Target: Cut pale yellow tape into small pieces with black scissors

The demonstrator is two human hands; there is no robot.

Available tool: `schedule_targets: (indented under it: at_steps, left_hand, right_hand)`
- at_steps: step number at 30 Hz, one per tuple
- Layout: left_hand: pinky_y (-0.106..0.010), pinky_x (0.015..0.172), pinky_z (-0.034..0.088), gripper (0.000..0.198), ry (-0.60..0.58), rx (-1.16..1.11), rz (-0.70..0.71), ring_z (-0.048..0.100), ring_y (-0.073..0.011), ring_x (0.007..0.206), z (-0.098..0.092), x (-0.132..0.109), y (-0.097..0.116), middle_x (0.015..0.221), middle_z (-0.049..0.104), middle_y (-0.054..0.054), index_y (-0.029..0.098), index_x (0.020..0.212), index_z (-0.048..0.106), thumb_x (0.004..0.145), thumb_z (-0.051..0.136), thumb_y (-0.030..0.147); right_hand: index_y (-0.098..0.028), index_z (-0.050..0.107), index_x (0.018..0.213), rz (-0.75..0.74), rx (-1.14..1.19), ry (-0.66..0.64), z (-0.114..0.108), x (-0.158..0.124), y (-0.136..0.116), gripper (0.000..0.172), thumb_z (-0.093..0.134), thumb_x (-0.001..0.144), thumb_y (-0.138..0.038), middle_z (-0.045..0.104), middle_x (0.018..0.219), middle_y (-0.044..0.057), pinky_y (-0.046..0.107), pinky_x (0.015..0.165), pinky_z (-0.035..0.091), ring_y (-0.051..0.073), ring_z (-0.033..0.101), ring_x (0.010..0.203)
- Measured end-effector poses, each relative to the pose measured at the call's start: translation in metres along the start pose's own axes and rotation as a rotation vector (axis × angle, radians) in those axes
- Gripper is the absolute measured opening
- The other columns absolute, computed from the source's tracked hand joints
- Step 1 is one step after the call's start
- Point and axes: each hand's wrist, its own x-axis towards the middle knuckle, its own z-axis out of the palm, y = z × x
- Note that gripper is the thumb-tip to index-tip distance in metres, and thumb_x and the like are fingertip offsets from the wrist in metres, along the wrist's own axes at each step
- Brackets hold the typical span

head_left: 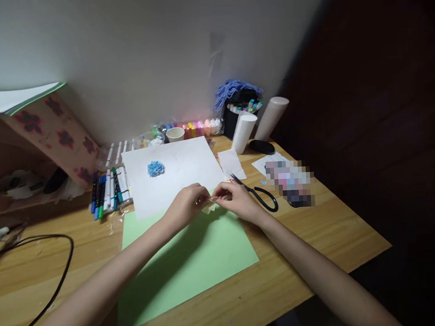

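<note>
My left hand [189,205] and my right hand [240,200] meet above the far edge of a light green sheet [193,270], fingers closed in a pinch. Between them is a small pale, yellowish-white piece [210,208] with a thin light strand by the fingertips; its exact kind is too small to make out. Beyond the hands, a white sheet [188,159] bears a small heap of blue bits [156,168]. Black-handled scissors [270,206] lie open-bladed to the right of my right hand.
Markers [108,189] lie on the left near a pink flowered box [61,136]. Along the wall stand a paper cup [175,134], colourful small tubs [201,128], a black pen holder [230,121] and a white cylinder [244,133]. A black cable [70,256] loops at left.
</note>
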Motion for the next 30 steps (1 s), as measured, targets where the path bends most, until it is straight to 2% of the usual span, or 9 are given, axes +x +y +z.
schedule_targets:
  at_steps: [4,9,14,16,19,22,25,27,30]
  left_hand:
    - [-0.023,0.059,0.039,0.005,0.003,0.048,0.13,0.054,-0.0133,0.063,0.0,0.078,0.023,0.069,0.062,-0.002,0.014,0.074,0.064,0.076,0.06,0.015]
    - [-0.024,0.062,0.043,0.006,-0.008,0.027,0.173,0.061,-0.0161,0.069,0.03,0.176,0.034,0.074,0.068,-0.005,0.013,0.075,0.067,0.072,0.066,0.018]
    - [-0.026,0.064,0.048,0.009,-0.008,0.001,0.12,0.064,-0.0175,0.072,0.067,0.212,0.022,0.079,0.07,-0.009,0.011,0.081,0.067,0.076,0.061,0.016]
    - [-0.027,0.068,0.049,0.015,-0.005,-0.011,0.113,0.065,-0.0181,0.077,0.067,0.205,0.015,0.089,0.069,-0.011,0.011,0.09,0.065,0.078,0.059,0.017]
    - [-0.029,0.075,0.049,0.021,0.019,-0.016,0.106,0.063,-0.0174,0.087,0.043,0.172,0.007,0.102,0.065,-0.011,0.013,0.1,0.061,0.083,0.049,0.014]
    - [-0.032,0.073,0.049,0.02,0.041,0.007,0.088,0.061,-0.0182,0.081,0.004,0.118,-0.002,0.099,0.062,-0.01,0.016,0.095,0.062,0.087,0.045,0.023]
    - [-0.029,0.064,0.047,0.022,-0.062,0.05,0.029,0.058,-0.0163,0.072,-0.024,0.058,-0.012,0.088,0.064,-0.005,0.02,0.088,0.063,0.087,0.045,0.033]
    - [-0.027,0.062,0.046,0.021,-0.167,0.015,-0.043,0.058,-0.0154,0.07,-0.029,0.026,-0.019,0.082,0.064,-0.003,0.02,0.084,0.064,0.085,0.048,0.035]
    - [-0.028,0.063,0.046,0.017,-0.202,0.028,-0.073,0.058,-0.017,0.073,-0.021,-0.001,-0.027,0.085,0.063,-0.004,0.02,0.089,0.062,0.078,0.058,0.033]
  right_hand:
    - [-0.017,0.062,0.08,0.022,-0.052,0.14,-0.062,0.017,0.01,0.008,0.058,0.074,-0.022,0.067,0.077,0.003,0.027,0.066,0.05,0.016,0.062,0.073]
    - [-0.015,0.061,0.075,0.09,-0.212,0.261,-0.133,0.049,0.045,0.007,0.059,0.069,-0.018,0.067,0.075,0.004,0.027,0.065,0.05,0.016,0.063,0.069]
    - [-0.014,0.062,0.072,0.176,-0.345,0.249,-0.154,0.074,0.077,0.005,0.062,0.067,-0.012,0.067,0.068,0.004,0.025,0.06,0.048,0.016,0.063,0.065]
    - [-0.015,0.064,0.076,0.181,-0.399,0.216,-0.155,0.075,0.08,0.015,0.061,0.065,-0.005,0.068,0.071,0.003,0.025,0.061,0.048,0.015,0.063,0.065]
    - [-0.016,0.065,0.083,0.142,-0.489,0.207,-0.152,0.064,0.071,0.026,0.056,0.067,0.002,0.068,0.087,0.007,0.028,0.07,0.047,0.017,0.062,0.075]
    - [-0.017,0.065,0.086,0.078,-0.553,0.217,-0.14,0.041,0.052,0.021,0.052,0.075,-0.004,0.063,0.097,0.01,0.033,0.079,0.044,0.022,0.058,0.09]
    - [-0.019,0.065,0.078,-0.022,-0.535,0.007,-0.118,0.016,0.038,0.008,0.06,0.075,-0.014,0.061,0.082,0.004,0.03,0.071,0.045,0.019,0.058,0.078]
    - [-0.02,0.064,0.078,-0.084,-0.544,-0.086,-0.101,0.005,0.034,0.004,0.062,0.075,-0.018,0.06,0.078,0.003,0.03,0.068,0.044,0.02,0.056,0.078]
    - [-0.02,0.064,0.082,-0.109,-0.536,-0.099,-0.079,0.001,0.036,0.007,0.061,0.076,-0.017,0.059,0.079,0.004,0.03,0.069,0.044,0.019,0.055,0.078]
